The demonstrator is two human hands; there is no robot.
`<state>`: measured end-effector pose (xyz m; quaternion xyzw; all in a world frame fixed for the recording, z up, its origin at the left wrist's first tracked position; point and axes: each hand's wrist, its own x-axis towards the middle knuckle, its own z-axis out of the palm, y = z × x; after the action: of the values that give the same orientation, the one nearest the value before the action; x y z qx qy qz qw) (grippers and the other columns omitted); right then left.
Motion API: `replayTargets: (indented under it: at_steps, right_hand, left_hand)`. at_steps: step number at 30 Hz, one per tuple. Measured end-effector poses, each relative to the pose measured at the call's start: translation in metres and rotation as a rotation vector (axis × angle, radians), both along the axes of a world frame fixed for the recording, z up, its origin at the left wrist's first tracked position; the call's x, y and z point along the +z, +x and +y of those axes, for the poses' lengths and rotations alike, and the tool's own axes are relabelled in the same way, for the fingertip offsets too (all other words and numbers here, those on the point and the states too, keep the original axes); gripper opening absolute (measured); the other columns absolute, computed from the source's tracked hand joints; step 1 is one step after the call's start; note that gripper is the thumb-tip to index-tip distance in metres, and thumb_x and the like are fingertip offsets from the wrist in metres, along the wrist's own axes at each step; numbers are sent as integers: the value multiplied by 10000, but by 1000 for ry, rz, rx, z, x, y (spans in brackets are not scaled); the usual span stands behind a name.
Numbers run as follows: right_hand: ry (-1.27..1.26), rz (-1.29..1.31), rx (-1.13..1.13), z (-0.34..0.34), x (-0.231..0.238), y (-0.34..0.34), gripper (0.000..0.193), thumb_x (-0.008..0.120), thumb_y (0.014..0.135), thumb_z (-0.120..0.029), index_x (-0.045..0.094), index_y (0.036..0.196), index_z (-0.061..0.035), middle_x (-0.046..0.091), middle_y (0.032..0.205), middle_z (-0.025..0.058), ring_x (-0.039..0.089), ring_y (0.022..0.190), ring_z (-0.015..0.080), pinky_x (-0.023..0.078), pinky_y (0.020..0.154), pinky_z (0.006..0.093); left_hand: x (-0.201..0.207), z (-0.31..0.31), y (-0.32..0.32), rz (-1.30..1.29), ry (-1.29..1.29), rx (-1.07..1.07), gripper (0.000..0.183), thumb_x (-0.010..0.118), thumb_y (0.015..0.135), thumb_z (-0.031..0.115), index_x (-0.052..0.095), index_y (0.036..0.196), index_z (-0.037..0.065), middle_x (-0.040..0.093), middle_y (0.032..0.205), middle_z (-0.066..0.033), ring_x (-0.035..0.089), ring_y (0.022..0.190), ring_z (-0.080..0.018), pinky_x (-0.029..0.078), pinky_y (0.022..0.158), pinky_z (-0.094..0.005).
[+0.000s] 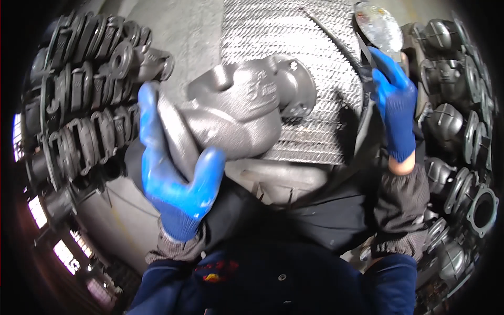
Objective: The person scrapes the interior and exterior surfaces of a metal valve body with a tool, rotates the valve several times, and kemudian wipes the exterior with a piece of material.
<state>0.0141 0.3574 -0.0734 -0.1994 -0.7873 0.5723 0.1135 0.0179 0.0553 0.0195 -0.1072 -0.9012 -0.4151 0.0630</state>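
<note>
My left hand point(173, 163), in a blue coated glove, grips the near-left flange of a grey cast-metal valve body point(236, 113). The thumb lies on the near side of the rim and the fingers behind it. The casting lies on its side on a ribbed metal plate point(325, 58), its other flange pointing to the far right. My right hand point(394, 97), also gloved in blue, is at the plate's right edge with its fingers curled round something dark, mostly hidden. Beside it, a thin dark rod point(336, 39) slants over the plate.
A round, paint-spotted metallic disc or lid point(379, 26) sits beyond my right hand. Several similar castings point(446, 123) are stacked along the right, and rows of flanged castings point(84, 86) stand at left. Another grey metal piece point(281, 178) lies between my knees.
</note>
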Motion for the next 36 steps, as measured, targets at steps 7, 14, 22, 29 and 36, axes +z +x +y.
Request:
replayTargets:
  at_steps: [7,14,22,29,36]
  right_hand:
    - [-206,134,86,-122,-7,78,361,522,842,87,604,1180,-12,641,1068,82,600,869,109,472,732,217]
    - [-56,228,177,-144,-6,69,380,516,827,115,601,1175,-12,620,1110,120,598,986,193,474,843,274]
    - [59,302,110,-150,-8,61,380,533,795,80,639,1135,-51,644,1038,123,620,950,244,494,839,314]
    - [94,306,110,-150,-12,61,363,538,802,78,640,1130,-41,647,1050,117,616,970,237,487,860,320]
    - [125,325,147,-152,-15,61,362,537,808,100,615,1147,1,639,1111,119,600,1008,234,468,887,310]
  left_hand:
    - [-12,-3,6,11,167,-7,687,560,792,9,280,1418,-41,370,1431,-144,352,1307,-190,233,1088,-312]
    - [-10,-11,10,11,66,101,745,612,734,-36,302,1410,-34,453,1339,-155,481,1155,-188,379,988,-296]
    - [-17,-19,15,-15,-60,173,758,642,749,10,280,1413,-45,443,1371,-179,479,1195,-190,386,987,-288]
    - [-19,-17,15,77,27,56,777,635,745,-8,253,1421,-54,475,1343,-132,510,1113,-133,404,950,-252]
    - [-28,-24,11,127,-10,76,755,640,741,2,290,1407,-52,451,1376,-160,507,1147,-148,417,944,-263]
